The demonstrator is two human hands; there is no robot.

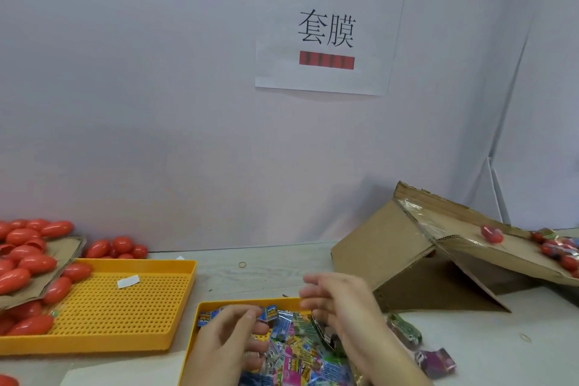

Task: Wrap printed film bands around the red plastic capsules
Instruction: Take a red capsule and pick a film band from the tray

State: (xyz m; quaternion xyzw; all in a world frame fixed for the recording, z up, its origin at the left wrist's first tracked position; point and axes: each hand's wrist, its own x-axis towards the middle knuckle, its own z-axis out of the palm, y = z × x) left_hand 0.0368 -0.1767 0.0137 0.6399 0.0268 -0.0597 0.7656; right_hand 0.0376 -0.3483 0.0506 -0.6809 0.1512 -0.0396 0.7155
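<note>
Left hand pinches a film band over the tray; right hand hangs loosely spread.

two yellow trays, two hands, one cardboard ramp, one wall notice, two rubber bands. red capsules and film bands: heaped, count not determinable.

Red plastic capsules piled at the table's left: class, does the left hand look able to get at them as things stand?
Probably yes. The left hand pinches a small printed film band, but only the open perforated yellow plastic tray lies between it and the red plastic capsules.
</note>
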